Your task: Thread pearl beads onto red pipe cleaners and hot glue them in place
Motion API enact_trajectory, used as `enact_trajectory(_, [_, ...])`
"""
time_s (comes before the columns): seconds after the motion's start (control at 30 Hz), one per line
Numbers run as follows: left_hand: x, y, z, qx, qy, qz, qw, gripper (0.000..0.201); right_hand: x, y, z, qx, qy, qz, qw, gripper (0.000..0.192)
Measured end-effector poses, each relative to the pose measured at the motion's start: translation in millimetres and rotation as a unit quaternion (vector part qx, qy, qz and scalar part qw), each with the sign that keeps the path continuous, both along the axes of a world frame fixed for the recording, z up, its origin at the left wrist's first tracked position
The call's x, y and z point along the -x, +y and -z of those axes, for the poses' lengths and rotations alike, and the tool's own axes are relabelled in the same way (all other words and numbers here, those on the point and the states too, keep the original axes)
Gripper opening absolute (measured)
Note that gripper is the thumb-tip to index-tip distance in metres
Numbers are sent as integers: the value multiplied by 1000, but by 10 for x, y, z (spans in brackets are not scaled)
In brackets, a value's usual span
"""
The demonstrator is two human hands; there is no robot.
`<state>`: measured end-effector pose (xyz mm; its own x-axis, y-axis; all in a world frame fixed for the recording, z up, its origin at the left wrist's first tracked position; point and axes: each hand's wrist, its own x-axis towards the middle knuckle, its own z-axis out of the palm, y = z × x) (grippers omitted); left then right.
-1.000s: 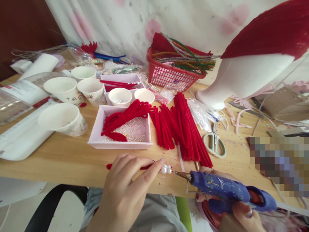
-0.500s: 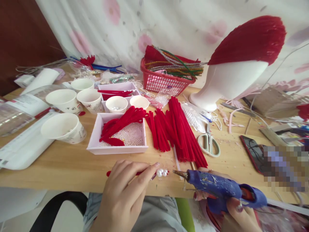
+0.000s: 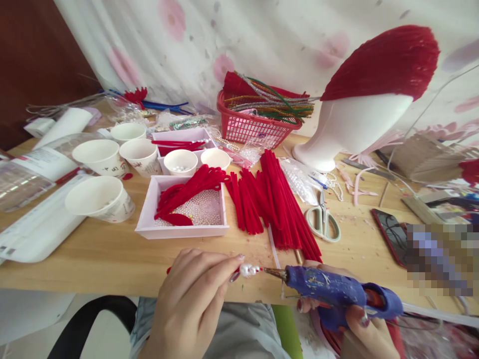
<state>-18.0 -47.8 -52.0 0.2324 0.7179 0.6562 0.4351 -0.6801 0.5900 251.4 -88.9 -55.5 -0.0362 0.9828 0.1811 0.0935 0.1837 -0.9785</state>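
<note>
Glue gun nozzle meets the pearls

Your right hand [image 3: 361, 331] grips the glue gun [image 3: 337, 294] lying level, nozzle pointing left; your left hand [image 3: 194, 304] pinches the pearl cluster [image 3: 249, 270].

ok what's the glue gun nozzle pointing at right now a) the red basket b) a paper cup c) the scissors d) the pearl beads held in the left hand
d: the glue gun in the right hand has its tip against the pearl beads pinched by the left hand.
</note>
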Motion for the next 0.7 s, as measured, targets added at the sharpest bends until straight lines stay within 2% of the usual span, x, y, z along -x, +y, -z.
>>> enact_trajectory(0.13, [5,4,-5,7,-7,1,1000,33,-41,52,-29,-2,8,-54,999,42])
enact_trajectory(0.37, [-19,8,-3,23,-28,10,999,33,40,-29,-4,20,32,-32,999,42])
enact_trajectory(0.63, [-50,42,32,32,-43,0,999,28,-23,29,22,5,15,-55,998,38])
enact_trajectory(0.7, [-63,55,46,29,-48,0,998,26,-42,22,45,9,13,-59,998,43])
